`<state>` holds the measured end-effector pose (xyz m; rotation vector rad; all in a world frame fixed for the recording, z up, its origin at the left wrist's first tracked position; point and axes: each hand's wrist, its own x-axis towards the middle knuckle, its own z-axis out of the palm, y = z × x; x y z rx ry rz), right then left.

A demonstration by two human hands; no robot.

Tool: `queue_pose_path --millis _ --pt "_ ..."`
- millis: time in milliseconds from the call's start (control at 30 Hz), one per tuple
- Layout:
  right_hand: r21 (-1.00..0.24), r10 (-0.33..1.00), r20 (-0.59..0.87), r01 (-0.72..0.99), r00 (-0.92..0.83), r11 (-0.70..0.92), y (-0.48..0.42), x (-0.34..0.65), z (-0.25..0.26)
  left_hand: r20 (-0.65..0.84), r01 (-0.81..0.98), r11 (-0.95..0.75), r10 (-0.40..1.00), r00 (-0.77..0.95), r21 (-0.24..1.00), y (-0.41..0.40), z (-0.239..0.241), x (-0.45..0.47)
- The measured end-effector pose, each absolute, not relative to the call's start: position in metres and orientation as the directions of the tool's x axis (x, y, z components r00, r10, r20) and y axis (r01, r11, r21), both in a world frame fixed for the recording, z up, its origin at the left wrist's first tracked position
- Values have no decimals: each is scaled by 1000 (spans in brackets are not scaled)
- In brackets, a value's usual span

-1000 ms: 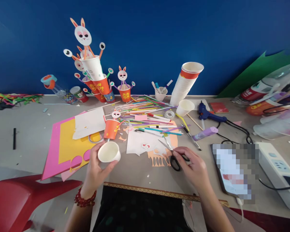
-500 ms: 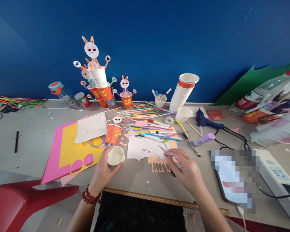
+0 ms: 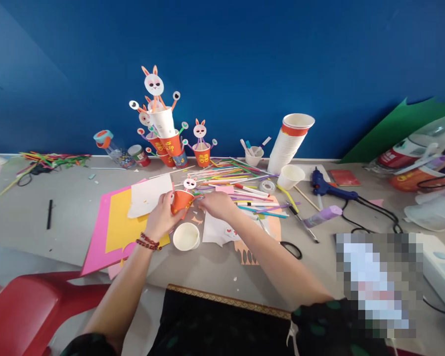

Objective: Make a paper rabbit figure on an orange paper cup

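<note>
My left hand (image 3: 163,215) is closed around an orange paper cup (image 3: 183,200) with a small white rabbit face (image 3: 190,183) above its rim. The cup is tilted. My right hand (image 3: 215,203) reaches across to the cup's right side, fingers pinched together by its thin orange arm; what they grip is hidden. A white paper cup (image 3: 185,237) stands just in front of my hands. Scissors with black handles (image 3: 291,250) lie right of my right forearm, by white paper (image 3: 212,232) with small cut-out eyes (image 3: 230,232).
Finished rabbit cups (image 3: 170,144) stand at the back left, near a tall cup stack (image 3: 287,143). Straws and pens (image 3: 226,173) cover the middle. A glue gun (image 3: 328,188), glue stick (image 3: 324,216) and phone (image 3: 374,282) lie right; coloured sheets (image 3: 98,237) lie left.
My left hand has left the white cup and taken the orange rabbit cup. My right hand has left the scissors and moved left to that cup. The view has shifted slightly.
</note>
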<state>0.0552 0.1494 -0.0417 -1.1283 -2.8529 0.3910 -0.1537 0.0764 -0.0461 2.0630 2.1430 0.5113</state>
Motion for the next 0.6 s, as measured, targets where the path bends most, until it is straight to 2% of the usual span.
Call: queue_pose_path --millis 67,167,233,300,367,433,500,600 --pt "-235 664 -64 658 -745 715 152 53 -43 138 953 39 987 -84 301 77 -51 -157" --pt "-222 648 -91 650 -756 727 158 52 -44 241 972 10 968 -69 234 74 -52 -159" --pt "-218 638 -112 645 -762 733 164 50 -44 345 979 -90 938 22 182 75 -46 -157" --pt "-217 623 -135 636 -771 741 170 48 -45 378 958 -266 903 207 111 81 -37 -151" --pt "-220 607 -153 626 -780 749 175 47 -45 292 883 -469 848 442 27 91 -27 -145" --pt "-228 597 -160 618 -786 752 178 47 -46 167 812 -581 796 582 -55 103 -21 -139" --pt "-239 597 -158 617 -787 750 179 48 -47 90 795 -593 792 604 -126 114 -21 -135" --pt "-254 602 -156 621 -783 741 178 46 -50 70 811 -557 815 575 -178 124 -29 -131"
